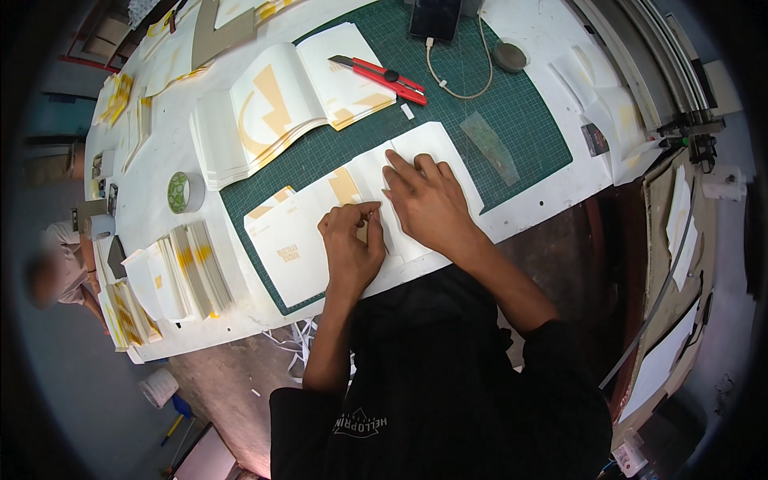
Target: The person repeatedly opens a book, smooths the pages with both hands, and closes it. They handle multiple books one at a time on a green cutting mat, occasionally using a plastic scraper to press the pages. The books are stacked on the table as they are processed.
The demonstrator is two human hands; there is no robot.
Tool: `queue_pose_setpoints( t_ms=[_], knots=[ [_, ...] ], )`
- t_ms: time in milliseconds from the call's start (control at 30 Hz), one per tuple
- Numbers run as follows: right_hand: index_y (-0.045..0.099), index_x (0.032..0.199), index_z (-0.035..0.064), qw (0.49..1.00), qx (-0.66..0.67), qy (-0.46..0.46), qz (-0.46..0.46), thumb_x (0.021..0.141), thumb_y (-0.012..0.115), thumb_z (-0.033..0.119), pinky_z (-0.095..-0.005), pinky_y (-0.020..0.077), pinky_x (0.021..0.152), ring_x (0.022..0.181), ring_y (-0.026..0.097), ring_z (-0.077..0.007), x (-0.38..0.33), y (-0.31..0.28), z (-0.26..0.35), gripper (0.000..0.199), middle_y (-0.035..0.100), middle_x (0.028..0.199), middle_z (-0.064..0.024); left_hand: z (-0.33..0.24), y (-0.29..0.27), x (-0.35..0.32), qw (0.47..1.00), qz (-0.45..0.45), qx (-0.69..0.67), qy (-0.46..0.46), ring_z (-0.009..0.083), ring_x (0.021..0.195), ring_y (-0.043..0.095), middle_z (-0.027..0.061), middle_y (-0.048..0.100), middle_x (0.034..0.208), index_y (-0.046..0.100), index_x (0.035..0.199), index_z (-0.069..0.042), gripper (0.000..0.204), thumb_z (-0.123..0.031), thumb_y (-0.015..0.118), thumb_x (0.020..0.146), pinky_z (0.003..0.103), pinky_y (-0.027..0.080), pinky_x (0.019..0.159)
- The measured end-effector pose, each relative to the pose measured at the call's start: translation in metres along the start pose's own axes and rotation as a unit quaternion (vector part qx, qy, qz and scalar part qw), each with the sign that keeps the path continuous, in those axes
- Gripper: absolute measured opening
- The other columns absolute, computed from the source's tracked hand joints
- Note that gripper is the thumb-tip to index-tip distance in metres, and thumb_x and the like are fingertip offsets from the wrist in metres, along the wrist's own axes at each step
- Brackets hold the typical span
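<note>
A white printed paper cover (300, 228) with pale orange marks lies flat, partly on the green cutting mat (536, 132), in front of me. Near the cover's middle fold, my left hand (354, 244) is closed, thumb and forefinger pinched together; what they hold is too small to make out. My right hand (428, 200) rests on the cover's right part with fingers apart, its fingertips by the fold. Beyond the cover, a stack of open printed sheets (268, 112) curves up on the mat. A red utility knife (380, 78) lies across its right side, blade out.
A phone (434, 18) with a white cable and a round tin (510, 57) sit at the back. A clear strip (490, 148) lies on the mat. Left are a tape roll (185, 193) and stacked booklets (192, 268). Another person (68, 256) is at far left.
</note>
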State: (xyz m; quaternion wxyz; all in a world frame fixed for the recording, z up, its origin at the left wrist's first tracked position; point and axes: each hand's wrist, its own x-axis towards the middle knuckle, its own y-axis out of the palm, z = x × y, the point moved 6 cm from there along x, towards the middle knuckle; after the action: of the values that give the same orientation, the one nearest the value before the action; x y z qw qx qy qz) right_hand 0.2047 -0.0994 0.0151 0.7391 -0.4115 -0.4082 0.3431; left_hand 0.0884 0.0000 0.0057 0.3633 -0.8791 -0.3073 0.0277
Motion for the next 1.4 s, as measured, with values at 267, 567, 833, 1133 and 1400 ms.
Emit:
queue_pose_setpoints(
  t_ms=[267, 567, 833, 1133, 1400],
  knots=[
    [0.073, 0.124, -0.0024, 1.0, 0.0, 0.008, -0.002, 0.098, 0.069, 0.019, -0.0428, 0.0458, 0.089, 0.111, 0.059, -0.0291, 0.0, 0.0, -0.002, 0.034, 0.064, 0.145, -0.0153, 0.0, 0.0, 0.002, 1.0, 0.006, 0.001, -0.006, 0.0223, 0.08, 0.062, 0.005, 0.068, 0.084, 0.078, 0.104, -0.006, 0.014, -0.004, 0.073, 0.091, 0.04, 0.041, 0.093],
    [0.074, 0.122, 0.0015, 1.0, 0.023, 0.02, 0.0, 0.098, 0.07, 0.02, -0.0425, 0.0452, 0.089, 0.106, 0.058, -0.0286, 0.0, -0.004, -0.008, 0.031, 0.065, 0.144, -0.0112, -0.003, 0.001, 0.004, 0.999, 0.03, 0.02, -0.018, 0.023, 0.081, 0.063, 0.0055, 0.07, 0.083, 0.076, 0.109, -0.006, 0.016, -0.007, 0.074, 0.093, 0.042, 0.04, 0.096],
    [0.075, 0.121, 0.0037, 1.0, 0.018, 0.013, 0.001, 0.097, 0.071, 0.021, -0.0425, 0.0454, 0.087, 0.103, 0.059, -0.0272, -0.001, -0.006, -0.009, 0.03, 0.066, 0.145, -0.0101, 0.008, -0.015, 0.067, 0.987, -0.056, 0.117, 0.099, 0.0331, 0.098, 0.065, 0.0106, 0.074, 0.101, 0.07, 0.119, -0.005, 0.034, -0.014, 0.082, 0.088, 0.047, 0.046, 0.093],
    [0.075, 0.123, 0.0035, 1.0, 0.002, 0.007, 0.01, 0.096, 0.073, 0.022, -0.0419, 0.0459, 0.085, 0.102, 0.059, -0.0272, 0.0, -0.005, -0.007, 0.032, 0.066, 0.146, -0.0107, 0.023, 0.007, 0.09, 0.997, 0.028, -0.003, 0.067, 0.0231, 0.101, 0.064, 0.0014, 0.075, 0.102, 0.074, 0.116, -0.011, 0.034, -0.016, 0.087, 0.085, 0.041, 0.035, 0.104],
    [0.074, 0.123, 0.0042, 0.999, 0.036, 0.008, 0.004, 0.095, 0.074, 0.022, -0.0426, 0.046, 0.086, 0.101, 0.058, -0.0286, 0.001, -0.005, -0.012, 0.032, 0.066, 0.147, -0.0113, 0.022, 0.009, 0.089, 0.996, 0.036, 0.027, 0.082, 0.0247, 0.102, 0.062, 0.0016, 0.072, 0.105, 0.076, 0.111, -0.013, 0.025, -0.015, 0.084, 0.087, 0.043, 0.034, 0.105]
  ],
)
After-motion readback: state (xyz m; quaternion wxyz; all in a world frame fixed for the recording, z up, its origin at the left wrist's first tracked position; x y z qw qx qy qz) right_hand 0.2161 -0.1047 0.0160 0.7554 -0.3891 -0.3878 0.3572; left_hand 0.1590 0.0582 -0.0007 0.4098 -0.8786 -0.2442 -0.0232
